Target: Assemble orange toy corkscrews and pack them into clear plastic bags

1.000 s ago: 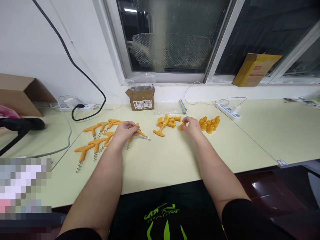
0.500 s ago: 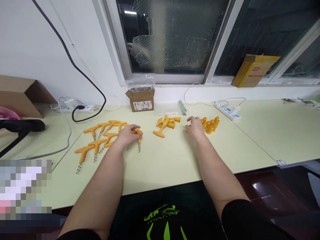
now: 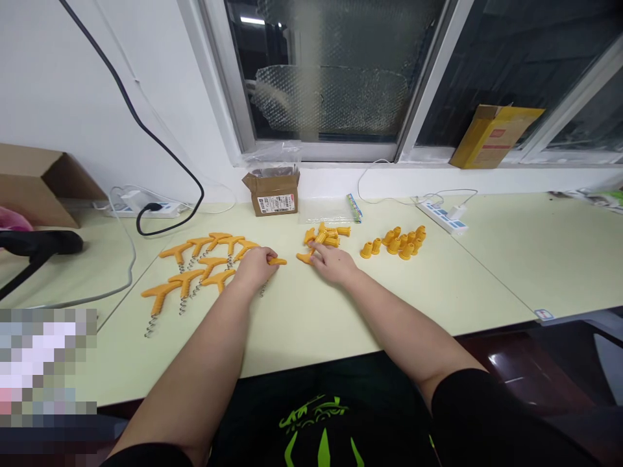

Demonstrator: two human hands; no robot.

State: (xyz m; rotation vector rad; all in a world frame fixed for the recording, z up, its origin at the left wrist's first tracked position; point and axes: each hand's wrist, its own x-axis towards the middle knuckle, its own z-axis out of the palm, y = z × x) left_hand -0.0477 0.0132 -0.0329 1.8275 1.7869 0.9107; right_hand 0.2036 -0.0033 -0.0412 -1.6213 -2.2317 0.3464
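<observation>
My left hand (image 3: 256, 267) is closed on a yellow T-handled corkscrew (image 3: 278, 261), its metal spiral pointing down below the fingers. On the table left of it lie several yellow corkscrews (image 3: 160, 295) with bare spirals, spread in loose rows. At the middle, my right hand (image 3: 335, 263) has thumb and fingers around a yellow corkscrew (image 3: 304, 258) whose handle end shows; the fingers cover part of its shaft. Behind those fingers is a small pile of yellow corkscrew pieces (image 3: 333, 239). To the right, several yellow caps (image 3: 393, 245) stand upright in a cluster.
At the back of the table (image 3: 311, 324) sits a small cardboard box (image 3: 275, 194), with a clear plastic bag (image 3: 326, 211) beside it. Power strips lie at back right (image 3: 440, 216) and back left (image 3: 165, 211). A black headset-like object (image 3: 43, 250) is at far left.
My right hand has moved left from the caps to the corkscrew at the middle. My left hand has shifted slightly right with a corkscrew in its fingers.
</observation>
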